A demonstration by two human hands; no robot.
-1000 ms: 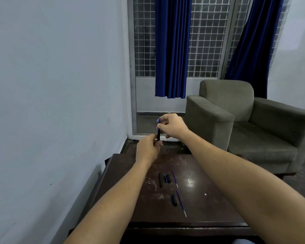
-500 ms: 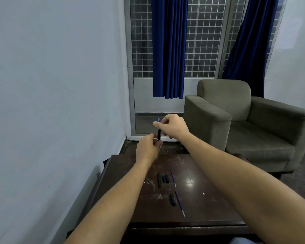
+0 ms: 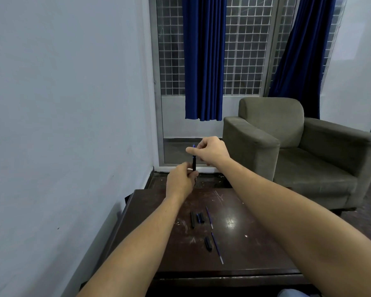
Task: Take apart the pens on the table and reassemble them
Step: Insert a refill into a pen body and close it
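Note:
A black pen barrel [image 3: 194,163] stands upright in the air above the far edge of the dark table [image 3: 244,249]. My left hand [image 3: 180,181] grips its lower end. Above it, my right hand [image 3: 210,152] pinches the thin blue refill [image 3: 193,146] that sticks out of the barrel's top. Loose pen parts lie on the table: a black barrel [image 3: 192,219], short dark caps [image 3: 200,217], a blue refill [image 3: 209,217], another black piece [image 3: 208,243] and a second refill [image 3: 217,248].
A pale wall runs along the left of the table. A grey armchair [image 3: 298,151] stands to the right behind it. Blue curtains [image 3: 204,61] hang over a barred window at the back.
My right hand's fingers have shifted slightly to the left at the top of the pen. Both hands stay at the same height over the table's far edge.

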